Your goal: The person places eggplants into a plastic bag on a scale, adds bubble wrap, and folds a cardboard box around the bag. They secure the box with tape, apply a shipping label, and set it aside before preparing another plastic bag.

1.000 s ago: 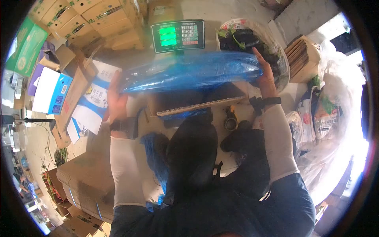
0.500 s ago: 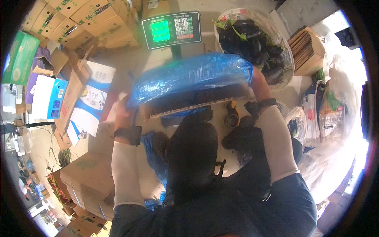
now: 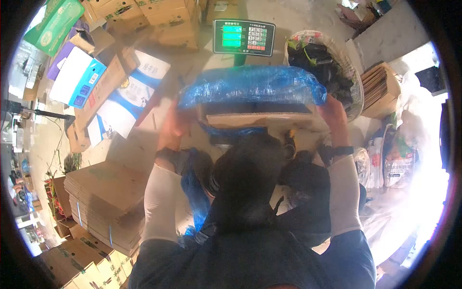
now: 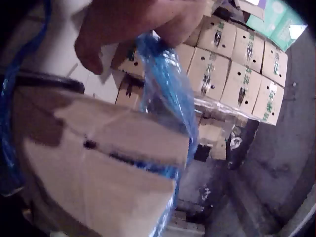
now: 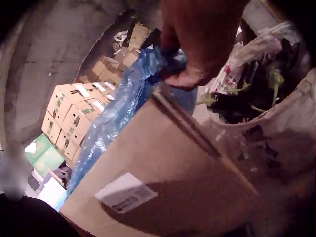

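A blue plastic bag [image 3: 250, 86] stretches across the top of an open cardboard box [image 3: 264, 119] in front of the person's body. At its left end, the left hand [image 3: 175, 124] grips the gathered plastic, seen bunched under the fingers [image 4: 177, 32] in the left wrist view. The right hand [image 3: 335, 117] holds the opposite end. In the right wrist view, its curled fingers and thumb pinch the bag [image 5: 116, 111] just above a box corner. A white label [image 5: 126, 192] marks the box's side. The box's inside is mostly hidden behind the plastic.
Beyond the box stands a scale display [image 3: 244, 37] with green screens. A basket [image 3: 353, 82] of eggplants is at right, beside a bundle of folded cardboard [image 3: 382, 89]. Flattened cartons [image 3: 103, 202] are stacked at left. A tape dispenser [image 3: 290, 142] lies near the knees.
Both hands have come down a little and closer together with the bag, which now sits nearer the box top. The head view has turned, so the surroundings shift rightward.
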`<control>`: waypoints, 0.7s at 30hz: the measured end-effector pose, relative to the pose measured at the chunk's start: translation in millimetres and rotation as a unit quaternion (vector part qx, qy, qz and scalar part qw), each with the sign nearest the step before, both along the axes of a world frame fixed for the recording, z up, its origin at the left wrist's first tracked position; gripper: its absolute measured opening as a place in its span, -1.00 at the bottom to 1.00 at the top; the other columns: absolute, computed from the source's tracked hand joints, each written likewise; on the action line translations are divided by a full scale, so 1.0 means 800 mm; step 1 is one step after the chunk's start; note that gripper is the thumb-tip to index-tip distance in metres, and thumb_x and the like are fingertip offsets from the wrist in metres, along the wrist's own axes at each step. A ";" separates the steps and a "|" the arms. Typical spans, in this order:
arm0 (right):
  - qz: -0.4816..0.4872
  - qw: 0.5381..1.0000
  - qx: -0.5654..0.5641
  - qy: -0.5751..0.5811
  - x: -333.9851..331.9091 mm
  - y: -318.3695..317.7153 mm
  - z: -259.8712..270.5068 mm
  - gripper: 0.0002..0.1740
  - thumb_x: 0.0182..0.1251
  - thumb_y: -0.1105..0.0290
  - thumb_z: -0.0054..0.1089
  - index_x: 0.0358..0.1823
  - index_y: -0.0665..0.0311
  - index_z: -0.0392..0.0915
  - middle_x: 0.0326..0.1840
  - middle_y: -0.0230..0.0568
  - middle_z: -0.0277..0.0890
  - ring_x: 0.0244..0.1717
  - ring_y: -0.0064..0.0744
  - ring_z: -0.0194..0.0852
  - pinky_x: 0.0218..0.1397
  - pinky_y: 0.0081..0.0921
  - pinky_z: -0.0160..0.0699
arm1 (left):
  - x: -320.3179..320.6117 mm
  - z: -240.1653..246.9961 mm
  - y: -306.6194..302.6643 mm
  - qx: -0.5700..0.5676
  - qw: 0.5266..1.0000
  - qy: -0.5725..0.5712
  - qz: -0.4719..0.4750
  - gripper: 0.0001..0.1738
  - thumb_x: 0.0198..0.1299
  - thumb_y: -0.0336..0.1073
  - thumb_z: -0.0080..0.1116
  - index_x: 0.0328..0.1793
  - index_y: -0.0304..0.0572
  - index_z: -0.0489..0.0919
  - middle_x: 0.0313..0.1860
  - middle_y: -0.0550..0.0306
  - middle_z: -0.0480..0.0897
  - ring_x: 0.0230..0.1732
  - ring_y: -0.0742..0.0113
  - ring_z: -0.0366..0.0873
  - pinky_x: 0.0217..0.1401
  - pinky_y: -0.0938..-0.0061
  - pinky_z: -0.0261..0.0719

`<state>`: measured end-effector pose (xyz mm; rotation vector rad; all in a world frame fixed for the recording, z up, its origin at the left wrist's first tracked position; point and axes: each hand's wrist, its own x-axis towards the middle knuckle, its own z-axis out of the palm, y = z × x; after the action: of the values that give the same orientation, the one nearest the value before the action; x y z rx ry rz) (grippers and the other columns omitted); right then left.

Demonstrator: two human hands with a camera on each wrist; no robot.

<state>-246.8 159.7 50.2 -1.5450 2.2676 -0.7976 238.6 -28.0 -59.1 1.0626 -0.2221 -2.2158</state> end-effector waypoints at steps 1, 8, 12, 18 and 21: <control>-0.002 1.000 0.021 -0.006 -0.042 0.004 -0.049 -0.62 0.22 0.24 0.29 0.02 0.24 0.59 -0.16 0.14 0.64 -0.06 0.14 0.62 -0.01 -0.20 0.57 | -0.012 0.019 0.016 0.002 1.000 0.004 0.002 -0.28 0.24 0.26 0.16 0.14 -0.32 0.49 0.00 -0.02 0.52 -0.02 0.14 0.45 0.02 0.21 0.45; -0.028 0.993 0.095 0.064 -0.021 0.008 -0.008 -0.51 0.32 0.14 0.21 0.18 0.27 0.52 -0.16 0.09 0.68 -0.05 0.08 0.65 0.03 -0.19 0.57 | 0.004 -0.010 0.012 -0.231 0.970 -0.079 -0.018 -0.62 0.41 -0.07 0.05 0.00 -0.30 0.50 -0.20 0.07 0.57 -0.24 0.26 0.50 -0.22 0.41 0.50; -0.029 0.992 0.106 0.056 0.001 0.001 0.036 -0.52 0.43 0.19 0.08 0.25 0.35 0.46 -0.05 -0.10 0.69 0.01 -0.14 0.65 0.15 -0.24 0.53 | 0.036 -0.049 -0.013 -0.359 0.920 -0.146 0.064 -0.81 0.49 -0.33 -0.08 -0.01 -0.29 0.51 -0.16 0.03 0.60 -0.15 0.22 0.54 -0.10 0.29 0.62; -0.220 0.632 -0.150 -0.728 -0.023 -0.006 0.032 -0.64 0.47 0.44 0.00 0.24 0.30 0.47 0.05 -0.12 0.59 0.08 -0.27 0.56 0.24 -0.31 0.50 | 0.022 0.074 0.042 -0.094 0.946 0.118 0.288 -0.73 0.52 -0.35 -0.17 0.09 -0.40 0.48 0.08 -0.13 0.57 0.04 0.09 0.55 0.32 0.10 0.55; -0.030 0.964 -0.109 -0.241 -0.103 0.028 -0.063 -0.69 0.40 0.45 0.06 0.12 0.36 0.55 -0.06 -0.06 0.63 -0.04 -0.12 0.62 0.14 -0.28 0.55 | 0.048 0.021 0.051 -0.335 0.922 -0.080 0.177 -0.64 0.53 -0.35 -0.30 0.21 -0.44 0.44 0.21 -0.23 0.54 0.18 -0.04 0.52 0.39 0.05 0.45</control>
<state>-329.4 182.2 -0.3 -1.1948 1.9221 -1.3155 276.8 13.1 -42.1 0.8094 -0.7388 -1.5444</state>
